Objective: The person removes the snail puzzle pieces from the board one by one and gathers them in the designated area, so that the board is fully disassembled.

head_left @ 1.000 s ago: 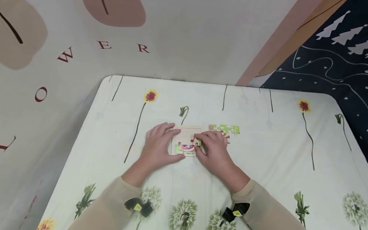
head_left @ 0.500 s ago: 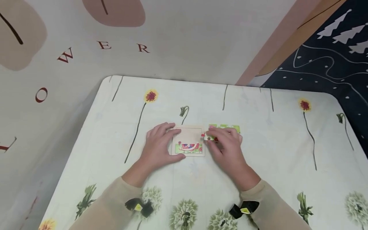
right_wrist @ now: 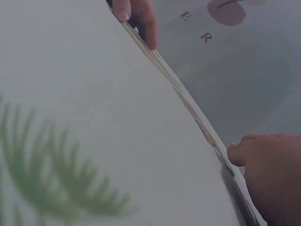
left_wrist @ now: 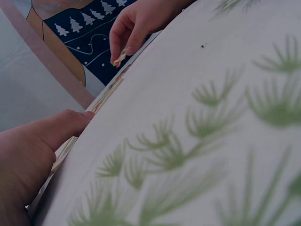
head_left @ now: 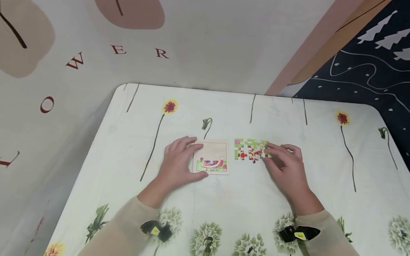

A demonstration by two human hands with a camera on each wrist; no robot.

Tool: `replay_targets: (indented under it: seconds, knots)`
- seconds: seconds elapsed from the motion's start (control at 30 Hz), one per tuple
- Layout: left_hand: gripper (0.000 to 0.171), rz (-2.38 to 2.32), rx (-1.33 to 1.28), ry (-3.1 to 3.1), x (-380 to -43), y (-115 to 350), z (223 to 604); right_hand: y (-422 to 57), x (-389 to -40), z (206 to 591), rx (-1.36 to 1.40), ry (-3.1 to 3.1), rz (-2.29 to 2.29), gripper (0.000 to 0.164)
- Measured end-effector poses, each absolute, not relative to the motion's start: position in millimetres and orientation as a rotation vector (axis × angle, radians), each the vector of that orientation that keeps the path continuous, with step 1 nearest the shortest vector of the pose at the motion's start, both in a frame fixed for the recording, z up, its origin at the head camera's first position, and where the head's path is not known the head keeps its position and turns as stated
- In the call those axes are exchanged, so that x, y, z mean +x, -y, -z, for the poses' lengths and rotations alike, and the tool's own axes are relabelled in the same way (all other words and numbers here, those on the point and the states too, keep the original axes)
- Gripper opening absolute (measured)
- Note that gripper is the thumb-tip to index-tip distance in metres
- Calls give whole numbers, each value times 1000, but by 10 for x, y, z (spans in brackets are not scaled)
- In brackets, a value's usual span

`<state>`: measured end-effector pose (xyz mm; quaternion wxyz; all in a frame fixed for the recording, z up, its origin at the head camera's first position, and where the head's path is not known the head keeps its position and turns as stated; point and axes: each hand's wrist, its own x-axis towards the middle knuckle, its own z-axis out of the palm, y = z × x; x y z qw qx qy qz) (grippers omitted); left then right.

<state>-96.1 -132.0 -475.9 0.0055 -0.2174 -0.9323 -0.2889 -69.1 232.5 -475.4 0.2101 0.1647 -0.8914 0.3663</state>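
A small wooden puzzle board (head_left: 212, 149) lies on the table, its lower part filled with colourful pieces and its upper part bare wood. My left hand (head_left: 177, 162) holds the board by its left side, the thumb at the near edge and the fingers at the far corner. To the right, my right hand (head_left: 289, 169) pinches a small jigsaw piece (left_wrist: 119, 58) between thumb and fingertips. In the head view that piece overlaps the right end of a group of loose jigsaw pieces (head_left: 248, 145), green with red and white parts.
A white cloth (head_left: 179, 122) printed with flowers and dandelions covers the table. Behind it rises a pale wall (head_left: 217, 53) with letters, and a dark panel (head_left: 362, 78) with white trees stands at the right. Black wrist straps (head_left: 299, 234) sit on both sleeves.
My right hand has moved right with the jigsaw piece, away from the puzzle board and over to the right end of the loose pieces. My left hand has stayed on the board.
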Motion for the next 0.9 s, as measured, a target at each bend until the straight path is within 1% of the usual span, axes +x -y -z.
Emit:
replay_targets:
  seconds: [0.27, 0.5, 0.9]
  knots:
    - [90, 891, -674, 2922, -961, 1322, 4769, -2395, -640, 4739, 448, 2514, -1005, 27]
    - [89, 886, -682, 2914, -960, 1316, 4781, -2411, -609, 4772, 363, 2602, -1019, 26]
    - [89, 865, -695, 2903, -970, 1318, 4805, -2421, -596, 4826, 360, 2632, -982, 18]
